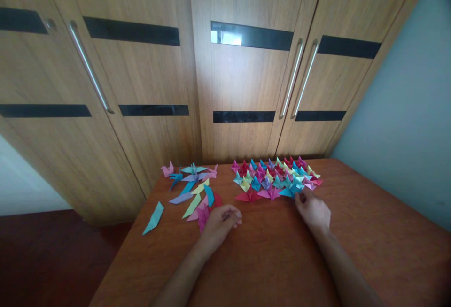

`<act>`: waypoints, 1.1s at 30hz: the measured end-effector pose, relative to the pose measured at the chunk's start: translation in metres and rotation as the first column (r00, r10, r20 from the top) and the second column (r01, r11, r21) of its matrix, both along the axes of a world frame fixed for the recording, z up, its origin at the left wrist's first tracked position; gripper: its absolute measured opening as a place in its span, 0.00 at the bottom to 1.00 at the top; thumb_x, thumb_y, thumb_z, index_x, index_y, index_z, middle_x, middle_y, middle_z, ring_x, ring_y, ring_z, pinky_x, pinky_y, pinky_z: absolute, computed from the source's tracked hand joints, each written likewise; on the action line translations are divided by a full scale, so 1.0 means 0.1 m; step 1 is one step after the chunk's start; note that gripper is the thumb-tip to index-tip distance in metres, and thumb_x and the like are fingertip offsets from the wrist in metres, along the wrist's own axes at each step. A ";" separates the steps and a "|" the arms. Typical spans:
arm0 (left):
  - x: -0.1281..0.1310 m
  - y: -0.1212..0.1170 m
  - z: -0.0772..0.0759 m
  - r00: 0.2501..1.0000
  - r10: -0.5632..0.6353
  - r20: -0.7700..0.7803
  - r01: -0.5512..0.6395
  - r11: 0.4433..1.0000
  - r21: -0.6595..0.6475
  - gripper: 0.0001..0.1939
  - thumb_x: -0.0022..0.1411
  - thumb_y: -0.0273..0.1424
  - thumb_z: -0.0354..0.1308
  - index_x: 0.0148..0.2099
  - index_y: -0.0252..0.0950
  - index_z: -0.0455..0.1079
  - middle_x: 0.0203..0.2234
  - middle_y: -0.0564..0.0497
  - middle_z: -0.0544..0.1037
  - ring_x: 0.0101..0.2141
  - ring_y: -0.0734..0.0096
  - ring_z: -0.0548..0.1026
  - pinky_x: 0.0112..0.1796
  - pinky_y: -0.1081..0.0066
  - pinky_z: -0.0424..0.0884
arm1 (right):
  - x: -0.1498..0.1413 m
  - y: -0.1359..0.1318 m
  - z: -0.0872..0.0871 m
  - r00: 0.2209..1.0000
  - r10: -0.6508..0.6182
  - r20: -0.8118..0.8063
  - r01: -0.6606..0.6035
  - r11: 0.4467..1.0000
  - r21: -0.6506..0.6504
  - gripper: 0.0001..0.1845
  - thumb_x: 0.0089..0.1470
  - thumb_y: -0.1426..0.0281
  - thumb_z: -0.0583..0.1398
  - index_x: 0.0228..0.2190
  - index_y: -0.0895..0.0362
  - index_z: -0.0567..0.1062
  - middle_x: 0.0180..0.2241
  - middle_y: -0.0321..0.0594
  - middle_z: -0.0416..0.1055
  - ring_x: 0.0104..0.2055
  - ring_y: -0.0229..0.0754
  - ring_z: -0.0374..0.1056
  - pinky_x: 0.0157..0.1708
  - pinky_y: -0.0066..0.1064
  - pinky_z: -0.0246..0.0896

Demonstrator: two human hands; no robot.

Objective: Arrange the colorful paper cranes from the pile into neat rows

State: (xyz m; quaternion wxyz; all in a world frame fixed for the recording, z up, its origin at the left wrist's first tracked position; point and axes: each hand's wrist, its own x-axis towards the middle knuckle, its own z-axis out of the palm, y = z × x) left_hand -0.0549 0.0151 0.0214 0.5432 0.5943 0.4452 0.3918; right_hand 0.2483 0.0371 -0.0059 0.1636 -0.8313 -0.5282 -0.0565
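At the front right corner of a packed group of folded paper cranes, my right hand (313,211) pinches the edge of a blue paper crane (291,190). A magenta paper crane (270,193) and a red paper crane (249,195) stand to its left in the front row. My left hand (221,222) hovers over the table with loosely curled fingers and nothing visible in them. Just beside and partly behind it lie a magenta folded paper piece (202,215) and a red one (217,200).
Flat folded paper strips lie at the left of the table (268,260), among them a turquoise one (153,218). Behind them are several looser cranes, including a lavender crane (194,176). A wooden wardrobe (239,77) rises behind the table; a pale wall (398,133) is at right.
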 end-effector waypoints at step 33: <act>0.00 0.01 -0.02 1.000 -0.027 0.009 0.027 1.000 -0.014 0.09 0.53 0.35 0.55 0.29 0.34 0.69 0.24 0.50 0.76 0.26 0.72 0.72 0.30 0.73 0.66 | -0.13 0.06 0.07 0.999 0.032 -0.008 -0.033 0.996 -0.087 0.19 0.58 0.54 0.49 0.34 0.53 0.73 0.32 0.44 0.74 0.30 0.45 0.71 0.26 0.28 0.54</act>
